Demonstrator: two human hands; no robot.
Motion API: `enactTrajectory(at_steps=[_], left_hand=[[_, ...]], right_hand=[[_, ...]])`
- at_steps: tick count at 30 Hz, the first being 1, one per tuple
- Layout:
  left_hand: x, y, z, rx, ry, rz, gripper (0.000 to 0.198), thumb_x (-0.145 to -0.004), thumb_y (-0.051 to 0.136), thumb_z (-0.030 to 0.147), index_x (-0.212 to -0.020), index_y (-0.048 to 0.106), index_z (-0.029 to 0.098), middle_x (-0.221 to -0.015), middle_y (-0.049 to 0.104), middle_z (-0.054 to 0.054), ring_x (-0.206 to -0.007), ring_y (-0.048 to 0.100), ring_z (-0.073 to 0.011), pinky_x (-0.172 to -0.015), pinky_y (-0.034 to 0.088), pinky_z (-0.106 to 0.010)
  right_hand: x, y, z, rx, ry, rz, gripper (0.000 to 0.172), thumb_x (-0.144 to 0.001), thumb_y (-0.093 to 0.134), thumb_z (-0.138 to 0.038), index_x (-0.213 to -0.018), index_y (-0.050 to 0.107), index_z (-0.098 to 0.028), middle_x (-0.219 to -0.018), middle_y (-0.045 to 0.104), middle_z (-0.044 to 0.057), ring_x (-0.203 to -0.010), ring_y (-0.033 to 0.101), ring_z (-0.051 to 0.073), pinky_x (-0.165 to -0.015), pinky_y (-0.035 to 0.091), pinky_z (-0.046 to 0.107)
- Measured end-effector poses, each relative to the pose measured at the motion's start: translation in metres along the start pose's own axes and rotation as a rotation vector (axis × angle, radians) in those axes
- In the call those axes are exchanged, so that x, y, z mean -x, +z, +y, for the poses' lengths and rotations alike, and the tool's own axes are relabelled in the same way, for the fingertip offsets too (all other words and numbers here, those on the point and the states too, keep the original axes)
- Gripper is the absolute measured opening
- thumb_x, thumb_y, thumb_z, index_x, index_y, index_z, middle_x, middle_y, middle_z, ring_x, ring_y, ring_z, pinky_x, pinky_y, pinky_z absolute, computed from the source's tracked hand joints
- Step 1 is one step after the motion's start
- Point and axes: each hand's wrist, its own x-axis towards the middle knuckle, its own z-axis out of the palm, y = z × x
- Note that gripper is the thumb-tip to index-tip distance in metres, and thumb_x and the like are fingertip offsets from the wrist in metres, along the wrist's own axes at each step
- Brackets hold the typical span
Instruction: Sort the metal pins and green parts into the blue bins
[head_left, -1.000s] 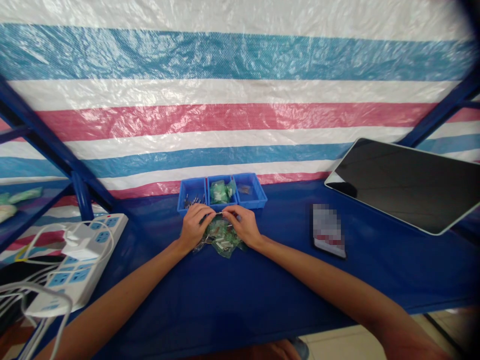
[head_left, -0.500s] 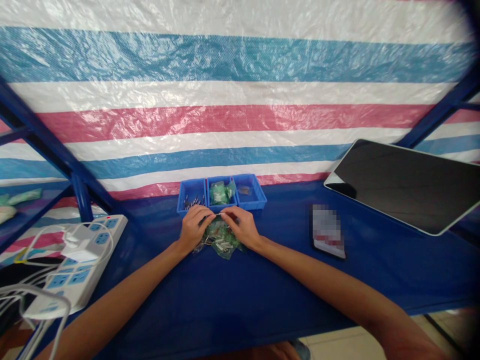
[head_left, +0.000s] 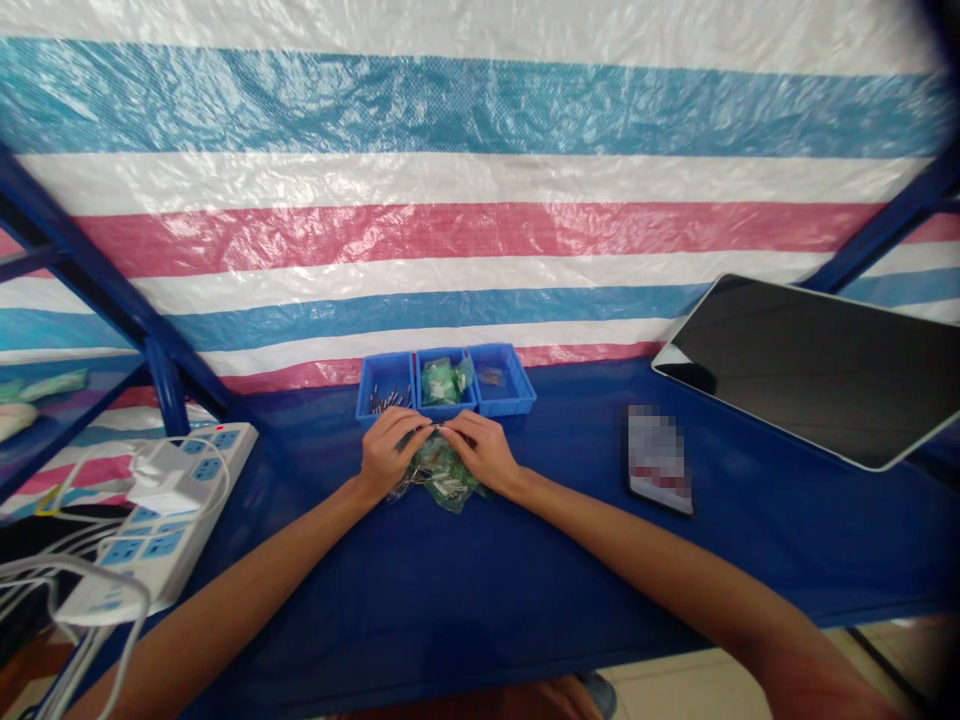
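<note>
My left hand (head_left: 387,455) and my right hand (head_left: 487,455) meet fingertip to fingertip, each closed in a pinch. Between them runs a small thin rod-like part (head_left: 437,427), mostly covered by the fingers, so its kind does not show. Right below the hands, clear and greenish plastic bags (head_left: 450,488) lie on the blue table (head_left: 465,600), with small metal pieces in or on them. Just beyond the fingers stand three joined blue bins. Slim dark metal pieces are in the left bin (head_left: 365,388), green bags in the middle bin (head_left: 445,408), and a small clear packet in the right bin (head_left: 517,404).
A phone (head_left: 658,460) lies to the right, its screen blurred out. Behind it a large dark-screened panel (head_left: 817,370) leans at the back right. On the left are a white power strip (head_left: 187,530) and loose cables (head_left: 82,570). Striped plastic sheeting (head_left: 480,180) hangs behind the table.
The view has shifted slightly. Both hands keep their pinch over the bags, with only a slight movement of the fingertips around the thin part.
</note>
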Motion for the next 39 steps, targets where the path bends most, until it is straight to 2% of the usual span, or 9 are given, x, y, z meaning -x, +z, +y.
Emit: enactTrajectory(at_steps=[8,16,22,24,28,32,36,39], left_hand=[[0.001,-0.002,0.003,0.022,-0.064,0.029,0.016,-0.089,0.051,0.02,-0.097,0.064,0.017,-0.098,0.07,-0.006,-0.093,0.065,-0.0162,-0.088,0.051,-0.033],[0.003,0.0,0.0,-0.024,-0.112,0.021,0.016,-0.09,0.049,0.022,-0.093,0.065,0.017,-0.087,0.07,-0.004,-0.083,0.064,-0.0143,-0.083,0.05,-0.029],[0.001,0.0,-0.002,-0.073,-0.06,-0.044,0.029,-0.093,0.045,0.024,-0.118,0.058,0.018,-0.087,0.066,-0.005,-0.081,0.06,-0.0143,-0.08,0.048,-0.029],[0.001,0.0,-0.003,-0.091,-0.046,-0.044,0.031,-0.093,0.045,0.025,-0.121,0.057,0.02,-0.087,0.064,-0.005,-0.079,0.058,-0.0137,-0.077,0.047,-0.028],[0.002,0.001,-0.004,-0.089,-0.039,0.006,0.024,-0.09,0.052,0.026,-0.111,0.062,0.02,-0.087,0.064,-0.004,-0.079,0.059,-0.0133,-0.075,0.048,-0.027],[0.003,0.002,-0.006,-0.079,-0.076,0.064,0.02,-0.085,0.059,0.031,-0.099,0.063,0.018,-0.078,0.064,-0.002,-0.071,0.06,-0.0127,-0.073,0.049,-0.027],[0.006,0.004,-0.009,-0.077,-0.077,0.078,0.022,-0.083,0.062,0.033,-0.098,0.064,0.018,-0.079,0.067,-0.003,-0.075,0.063,-0.0144,-0.077,0.051,-0.03],[0.008,0.005,-0.012,-0.06,-0.077,0.07,0.021,-0.083,0.062,0.032,-0.099,0.065,0.018,-0.078,0.069,-0.003,-0.078,0.065,-0.0162,-0.081,0.051,-0.032]], right_hand=[[0.001,0.0,0.001,0.046,0.001,0.026,0.029,-0.094,0.044,-0.032,-0.08,0.066,-0.018,-0.071,0.059,0.003,-0.067,0.055,0.014,-0.064,0.041,0.025],[0.001,0.0,0.0,0.057,0.003,0.035,0.032,-0.094,0.042,-0.034,-0.08,0.066,-0.018,-0.068,0.058,0.003,-0.063,0.053,0.014,-0.062,0.042,0.026],[0.001,0.0,-0.002,0.053,0.008,0.035,0.032,-0.094,0.041,-0.033,-0.08,0.065,-0.018,-0.07,0.059,0.004,-0.066,0.054,0.015,-0.064,0.042,0.026],[0.001,-0.001,-0.002,0.055,0.013,0.034,0.032,-0.094,0.041,-0.034,-0.079,0.065,-0.018,-0.069,0.058,0.003,-0.065,0.054,0.015,-0.063,0.042,0.026],[0.001,-0.002,-0.004,0.052,0.02,0.04,0.031,-0.094,0.042,-0.033,-0.08,0.065,-0.018,-0.069,0.058,0.003,-0.065,0.053,0.014,-0.064,0.042,0.026],[0.002,-0.003,-0.005,0.026,0.026,0.067,0.028,-0.094,0.043,-0.031,-0.087,0.066,-0.018,-0.073,0.06,0.004,-0.067,0.054,0.015,-0.066,0.043,0.027],[0.003,-0.003,-0.005,-0.012,0.019,0.074,0.025,-0.092,0.046,-0.033,-0.105,0.063,-0.019,-0.078,0.062,0.004,-0.062,0.053,0.014,-0.064,0.045,0.027],[0.003,-0.002,-0.004,-0.027,-0.004,0.047,0.025,-0.091,0.049,-0.034,-0.105,0.063,-0.02,-0.075,0.061,0.003,-0.06,0.052,0.014,-0.061,0.045,0.027]])
